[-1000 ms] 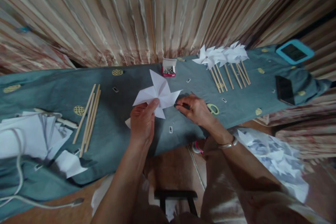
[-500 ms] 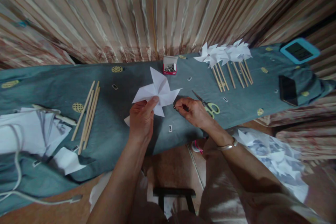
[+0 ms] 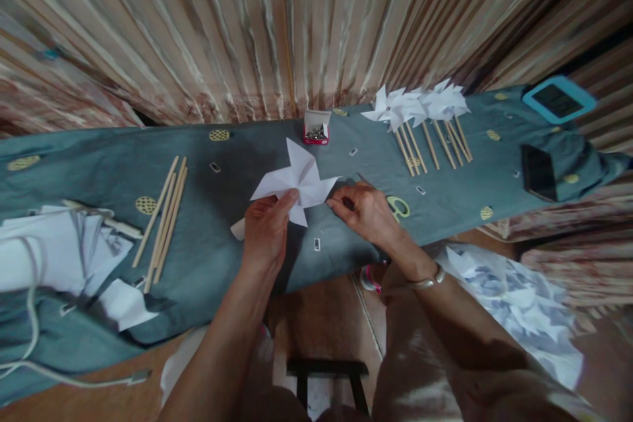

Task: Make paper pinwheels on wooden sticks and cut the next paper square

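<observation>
A white paper pinwheel [image 3: 302, 175] is spread in front of me, its folded blades meeting at the centre. My left hand [image 3: 267, 227] pinches it near the middle with the thumb on top. Just right of the lowest blades, my right hand [image 3: 363, 211] is closed in a pinch on what looks like a tiny pin, mostly hidden by the fingertips. The fingertips are close to the right blade's tip. Behind the pinwheel stands a small red and white box [image 3: 316, 135], open, with shiny metal tacks inside. Scissors [image 3: 399, 206] with light green handles lie partly behind my right hand.
Finished pinwheels on sticks [image 3: 420, 109] lie at the back right. Several loose wooden sticks [image 3: 165, 224] and a stack of white paper [image 3: 59, 247] are at left. A phone [image 3: 539, 173] and blue-framed clock [image 3: 560, 102] sit far right. A bag of pinwheels [image 3: 524, 303] is below right.
My right hand's fingertips have come up nearer the pinwheel's right blade, and the dark speck at them shows less. The pinwheel sits slightly lower in view, still in my left hand.
</observation>
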Demonstrator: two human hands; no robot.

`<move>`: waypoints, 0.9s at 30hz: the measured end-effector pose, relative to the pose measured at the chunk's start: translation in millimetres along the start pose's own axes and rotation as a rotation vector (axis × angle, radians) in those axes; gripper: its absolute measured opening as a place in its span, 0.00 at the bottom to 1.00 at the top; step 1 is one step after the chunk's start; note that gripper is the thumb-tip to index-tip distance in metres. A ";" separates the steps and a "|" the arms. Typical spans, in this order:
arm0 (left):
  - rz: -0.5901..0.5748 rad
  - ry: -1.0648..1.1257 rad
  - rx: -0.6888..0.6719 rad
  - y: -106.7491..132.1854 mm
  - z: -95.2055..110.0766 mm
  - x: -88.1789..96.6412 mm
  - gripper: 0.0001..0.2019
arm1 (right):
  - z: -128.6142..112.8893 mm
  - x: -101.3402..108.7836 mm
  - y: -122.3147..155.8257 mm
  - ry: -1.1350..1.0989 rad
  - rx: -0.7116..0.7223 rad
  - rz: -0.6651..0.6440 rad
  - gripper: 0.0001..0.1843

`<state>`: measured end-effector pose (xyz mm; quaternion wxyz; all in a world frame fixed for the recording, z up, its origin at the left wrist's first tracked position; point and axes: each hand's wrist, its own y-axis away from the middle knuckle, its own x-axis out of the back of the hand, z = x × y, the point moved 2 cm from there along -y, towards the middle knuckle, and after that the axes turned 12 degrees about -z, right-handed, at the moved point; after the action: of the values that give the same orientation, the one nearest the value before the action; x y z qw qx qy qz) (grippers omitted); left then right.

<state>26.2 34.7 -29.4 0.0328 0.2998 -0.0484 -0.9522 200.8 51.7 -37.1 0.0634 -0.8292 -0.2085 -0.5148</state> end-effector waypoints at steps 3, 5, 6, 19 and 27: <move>0.001 -0.026 0.001 -0.6 -3.4 1.2 0.07 | -5.1 -6.4 -4.0 0.059 0.045 -0.046 0.06; 0.001 -0.038 0.006 -1.1 -5.0 2.6 0.07 | -6.7 -9.7 -3.7 0.100 0.097 -0.065 0.07; 0.001 -0.043 0.011 -1.3 -5.5 3.4 0.07 | -6.9 -11.0 -2.7 0.120 0.116 -0.061 0.07; 0.009 -0.043 0.020 -4.1 -8.0 2.9 0.09 | -1.9 15.8 16.6 -0.198 0.078 0.121 0.07; 0.018 -0.143 -0.018 -2.7 -16.5 -0.1 0.08 | -11.1 38.2 35.7 -0.500 -0.015 0.276 0.04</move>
<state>35.7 36.2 -43.2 0.0407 0.2300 -0.0447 -0.9713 220.9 26.6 5.5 0.0732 -0.9515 -0.0988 -0.2821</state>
